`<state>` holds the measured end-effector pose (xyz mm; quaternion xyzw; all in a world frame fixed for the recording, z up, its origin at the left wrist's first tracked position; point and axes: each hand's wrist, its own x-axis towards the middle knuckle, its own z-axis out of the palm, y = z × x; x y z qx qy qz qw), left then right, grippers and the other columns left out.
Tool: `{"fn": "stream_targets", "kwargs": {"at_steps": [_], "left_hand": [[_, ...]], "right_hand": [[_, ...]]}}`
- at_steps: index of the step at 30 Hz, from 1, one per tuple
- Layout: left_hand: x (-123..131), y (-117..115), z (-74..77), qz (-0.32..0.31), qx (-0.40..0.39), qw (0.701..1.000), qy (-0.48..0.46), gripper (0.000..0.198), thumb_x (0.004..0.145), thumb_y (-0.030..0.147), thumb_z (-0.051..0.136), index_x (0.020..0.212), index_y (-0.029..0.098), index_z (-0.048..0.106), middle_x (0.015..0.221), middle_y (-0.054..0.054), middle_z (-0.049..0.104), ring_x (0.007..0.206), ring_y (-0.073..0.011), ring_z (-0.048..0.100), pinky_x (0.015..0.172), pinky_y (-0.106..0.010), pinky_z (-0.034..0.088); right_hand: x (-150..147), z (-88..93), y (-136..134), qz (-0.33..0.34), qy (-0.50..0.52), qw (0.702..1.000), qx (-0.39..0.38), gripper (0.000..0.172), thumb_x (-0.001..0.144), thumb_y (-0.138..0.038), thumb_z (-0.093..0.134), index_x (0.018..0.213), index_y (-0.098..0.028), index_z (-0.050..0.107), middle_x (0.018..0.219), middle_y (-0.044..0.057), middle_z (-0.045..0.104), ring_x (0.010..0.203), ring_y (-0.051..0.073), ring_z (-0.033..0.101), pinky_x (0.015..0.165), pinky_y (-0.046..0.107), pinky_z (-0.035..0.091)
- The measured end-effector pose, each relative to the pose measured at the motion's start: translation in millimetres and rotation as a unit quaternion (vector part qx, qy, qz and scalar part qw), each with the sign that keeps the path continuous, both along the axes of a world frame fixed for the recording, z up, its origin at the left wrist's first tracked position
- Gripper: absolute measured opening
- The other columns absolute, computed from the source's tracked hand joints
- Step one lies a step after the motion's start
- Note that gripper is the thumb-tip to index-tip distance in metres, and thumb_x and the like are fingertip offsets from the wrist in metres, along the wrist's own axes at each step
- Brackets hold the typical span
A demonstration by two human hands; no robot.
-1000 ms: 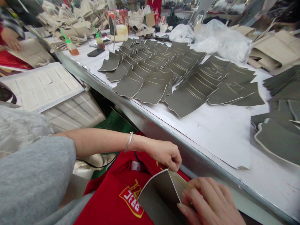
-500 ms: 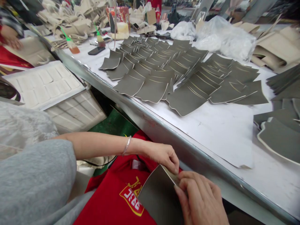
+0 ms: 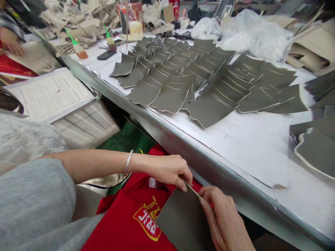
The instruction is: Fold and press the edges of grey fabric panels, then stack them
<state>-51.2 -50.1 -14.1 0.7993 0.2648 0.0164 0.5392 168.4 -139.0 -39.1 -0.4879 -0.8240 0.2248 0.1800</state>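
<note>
A folded grey leather piece (image 3: 183, 219) with a pale edge rests on my lap, over a red apron (image 3: 131, 223). My left hand (image 3: 170, 170), a silver bracelet on its wrist, pinches the top corner of the piece with closed fingers. My right hand (image 3: 225, 219) grips the same piece along its right edge, fingers pressed together. Both hands meet at the upper corner, just below the metal edge of the table (image 3: 183, 139).
Overlapping rows of several grey cut pieces (image 3: 183, 76) cover the white table top. More grey pieces (image 3: 316, 150) lie at the right. Glue brushes (image 3: 75, 47), a phone (image 3: 106, 54), plastic bags (image 3: 248, 35) and beige stacks (image 3: 86, 24) sit behind. Another person's hand (image 3: 10, 42) is far left. White trays (image 3: 52, 94) stand left.
The grey piece, open with its pale inner side showing, has been pressed flat. Both hands have closed in on its upper corner and shifted slightly left.
</note>
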Motion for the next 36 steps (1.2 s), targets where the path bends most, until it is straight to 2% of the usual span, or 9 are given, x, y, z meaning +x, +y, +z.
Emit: {"fn": "stream_targets", "kwargs": {"at_steps": [5,8,15,22,24,26,29,32,36], "left_hand": [[1,-4,5.9,0.0,0.03,0.999,0.013,0.005,0.084,0.013,0.066,0.086,0.012,0.07,0.07,0.003,0.06,0.062,-0.0072,0.055,0.059,-0.015,0.038],[2,-5,8.6,0.0,0.03,0.999,0.022,0.004,0.083,0.011,0.066,0.083,0.012,0.069,0.068,0.003,0.058,0.063,-0.0073,0.055,0.058,-0.015,0.038],[10,-11,-0.7,0.007,0.047,0.999,-0.013,0.006,0.085,0.017,0.066,0.089,0.014,0.07,0.081,-0.001,0.068,0.077,-0.0119,0.061,0.07,-0.017,0.041],[14,-14,-5.4,0.016,0.024,0.997,-0.064,0.006,0.085,0.016,0.065,0.08,0.015,0.069,0.075,0.001,0.065,0.073,-0.0116,0.059,0.069,-0.018,0.04],[14,-14,-4.9,0.013,0.025,0.997,-0.069,0.007,0.085,0.017,0.064,0.08,0.015,0.068,0.076,0.0,0.065,0.073,-0.0117,0.058,0.07,-0.019,0.04],[15,-15,-4.6,0.017,0.024,0.997,-0.074,0.008,0.086,0.018,0.063,0.081,0.015,0.069,0.077,0.0,0.065,0.074,-0.0119,0.057,0.071,-0.019,0.04],[13,-16,-6.0,0.023,0.021,0.996,-0.08,0.009,0.087,0.018,0.062,0.082,0.015,0.069,0.079,-0.001,0.066,0.077,-0.0123,0.058,0.074,-0.019,0.041],[8,-16,-9.1,0.033,0.012,0.996,-0.084,0.008,0.087,0.018,0.063,0.082,0.015,0.07,0.08,-0.001,0.066,0.079,-0.0123,0.059,0.077,-0.019,0.041],[4,-14,-9.1,0.036,-0.004,0.997,-0.07,0.008,0.086,0.019,0.064,0.082,0.015,0.07,0.078,0.0,0.066,0.076,-0.0116,0.059,0.073,-0.018,0.041]], "right_hand": [[1,-4.9,-1,0.008,-0.01,0.999,0.042,0.02,0.096,-0.03,0.041,0.077,-0.025,0.044,0.071,0.0,0.057,0.059,0.019,0.052,0.054,0.03,0.045],[1,-7.7,-3,0.016,-0.01,0.998,0.06,0.018,0.096,-0.027,0.041,0.079,-0.024,0.044,0.073,0.0,0.056,0.061,0.019,0.052,0.055,0.029,0.043],[0,-8.7,-4,0.023,-0.004,0.998,0.062,0.015,0.096,-0.023,0.044,0.081,-0.023,0.044,0.076,0.0,0.056,0.066,0.017,0.053,0.062,0.031,0.042],[8,2.0,-5,-0.036,0.042,0.998,0.018,0.012,0.092,-0.035,0.056,0.096,-0.024,0.051,0.087,0.001,0.062,0.08,0.017,0.058,0.069,0.029,0.045],[7,5.9,-2,-0.012,0.033,0.999,-0.001,0.014,0.091,-0.036,0.057,0.099,-0.025,0.053,0.088,0.0,0.063,0.079,0.017,0.058,0.07,0.031,0.044],[4,9.6,2,0.032,0.022,0.999,-0.021,0.009,0.094,-0.034,0.053,0.093,-0.025,0.055,0.083,-0.002,0.064,0.073,0.016,0.057,0.07,0.032,0.041],[6,13.3,5,0.056,0.027,0.997,-0.05,0.018,0.097,-0.032,0.046,0.084,-0.024,0.055,0.077,-0.004,0.063,0.068,0.014,0.055,0.07,0.033,0.037],[16,13.6,3,0.05,0.031,0.994,-0.092,0.019,0.096,-0.036,0.049,0.083,-0.025,0.058,0.077,-0.005,0.064,0.068,0.013,0.055,0.07,0.032,0.037],[31,12.2,-3,-0.012,0.038,0.992,-0.123,0.026,0.093,-0.044,0.052,0.077,-0.026,0.061,0.073,-0.004,0.063,0.068,0.015,0.055,0.069,0.031,0.039]]}}
